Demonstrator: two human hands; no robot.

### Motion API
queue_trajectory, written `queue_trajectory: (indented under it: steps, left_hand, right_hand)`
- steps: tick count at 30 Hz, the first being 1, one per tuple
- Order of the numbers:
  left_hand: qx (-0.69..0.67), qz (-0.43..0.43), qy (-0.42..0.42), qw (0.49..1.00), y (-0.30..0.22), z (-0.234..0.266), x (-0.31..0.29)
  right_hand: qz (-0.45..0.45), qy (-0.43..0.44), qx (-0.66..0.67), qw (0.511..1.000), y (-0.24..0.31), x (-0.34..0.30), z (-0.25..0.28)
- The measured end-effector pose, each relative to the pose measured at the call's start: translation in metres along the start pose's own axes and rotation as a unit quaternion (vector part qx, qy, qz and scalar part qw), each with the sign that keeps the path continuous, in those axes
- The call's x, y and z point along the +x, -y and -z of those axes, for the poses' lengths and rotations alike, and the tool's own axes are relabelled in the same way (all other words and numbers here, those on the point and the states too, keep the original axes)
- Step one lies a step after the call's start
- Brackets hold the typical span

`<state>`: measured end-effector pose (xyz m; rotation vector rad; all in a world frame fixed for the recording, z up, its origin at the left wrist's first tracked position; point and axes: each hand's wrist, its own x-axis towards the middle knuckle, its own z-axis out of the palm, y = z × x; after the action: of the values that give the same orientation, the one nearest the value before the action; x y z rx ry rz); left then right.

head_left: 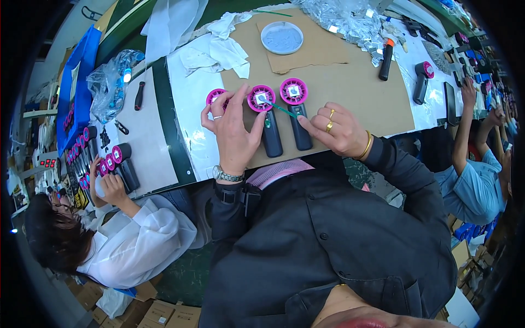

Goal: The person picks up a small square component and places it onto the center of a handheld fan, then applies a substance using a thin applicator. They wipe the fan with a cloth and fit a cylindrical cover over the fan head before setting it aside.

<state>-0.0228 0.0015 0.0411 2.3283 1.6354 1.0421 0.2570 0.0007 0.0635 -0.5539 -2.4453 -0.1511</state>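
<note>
In front of me lie handheld fans with pink round heads and dark handles. My left hand [236, 128] steadies the middle fan [272, 136], its thumb and forefinger on either side of the head. My right hand [336, 130] pinches a thin green stick [283, 110], its tip on the grey-smeared white square at the centre of that head. Close on the right is a second fan [294, 91], also with grey on its white square. Another pink fan head [217, 97] is partly hidden behind my left fingers.
Brown cardboard [350, 93] covers the table, with a white dish [281, 38] of grey paste beyond the fans. White cloths [219, 49], a plastic bag pile [342, 19] and an orange-tipped black tool [386, 60] surround it. Co-workers handle fans [117, 154] at left and sit at right.
</note>
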Motion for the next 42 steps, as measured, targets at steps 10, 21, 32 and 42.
queue_trajectory:
  steps: [10,21,32,42]
  left_hand:
    - [-0.008,0.008,0.002,1.0,-0.003,0.002,0.001]
    - [-0.007,0.012,0.011,1.0,-0.003,0.001,0.0]
    - [-0.011,0.012,0.011,1.0,-0.003,0.0,0.0]
    - [-0.01,0.011,0.006,1.0,-0.002,0.0,0.0]
  right_hand:
    - [-0.28,-0.079,0.192,0.937,0.009,0.002,-0.001]
    - [-0.552,-0.08,0.444,0.702,-0.001,-0.001,-0.01]
    - [-0.602,-0.08,0.552,0.572,-0.009,-0.001,-0.003]
    - [-0.607,-0.11,0.595,0.515,-0.009,0.006,0.002]
